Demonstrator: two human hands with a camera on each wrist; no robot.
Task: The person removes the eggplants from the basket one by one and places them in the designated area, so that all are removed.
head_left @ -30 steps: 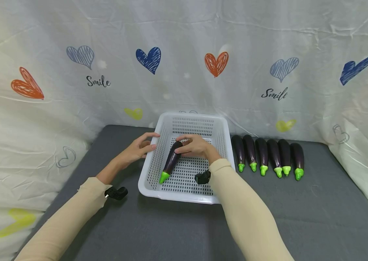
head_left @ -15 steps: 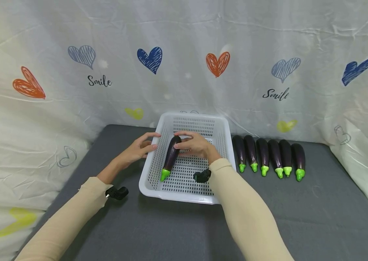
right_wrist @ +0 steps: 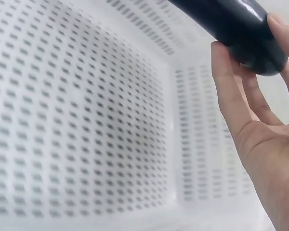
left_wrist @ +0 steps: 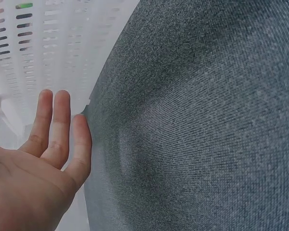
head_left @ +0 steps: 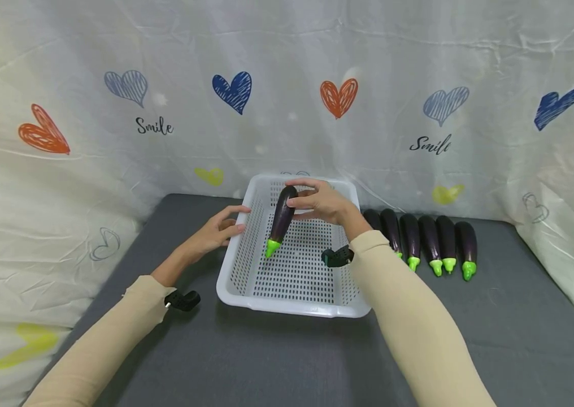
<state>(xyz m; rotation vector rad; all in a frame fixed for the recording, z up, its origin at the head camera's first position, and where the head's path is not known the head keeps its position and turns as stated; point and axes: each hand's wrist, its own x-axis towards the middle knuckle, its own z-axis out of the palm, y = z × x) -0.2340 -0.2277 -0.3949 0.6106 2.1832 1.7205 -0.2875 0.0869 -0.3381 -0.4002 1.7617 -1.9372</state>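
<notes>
My right hand [head_left: 320,202] grips a dark purple eggplant [head_left: 282,217] by its rounded end, its green stem pointing down toward me. It hangs tilted over the white slotted basket [head_left: 292,310]; in the right wrist view, fingers and thumb are round the eggplant's dark end [right_wrist: 250,48], with the perforated floor below. At the basket's left side, my left hand [head_left: 213,233] touches the rim with fingers extended. In the left wrist view that hand [left_wrist: 43,168] lies against the outer wall, its fingers fairly straight and slightly spread; its thumb is mostly out of view.
To the right of the basket, several more eggplants [head_left: 429,240] lie side by side on the grey cloth-covered table [head_left: 287,362], stems toward me. My right forearm partly covers the nearest ones. A white curtain [head_left: 287,135] with printed hearts hangs close behind the basket.
My right hand has lifted the eggplant from the left part of the basket floor and moved it up and to the right. The left hand stays at the rim.
</notes>
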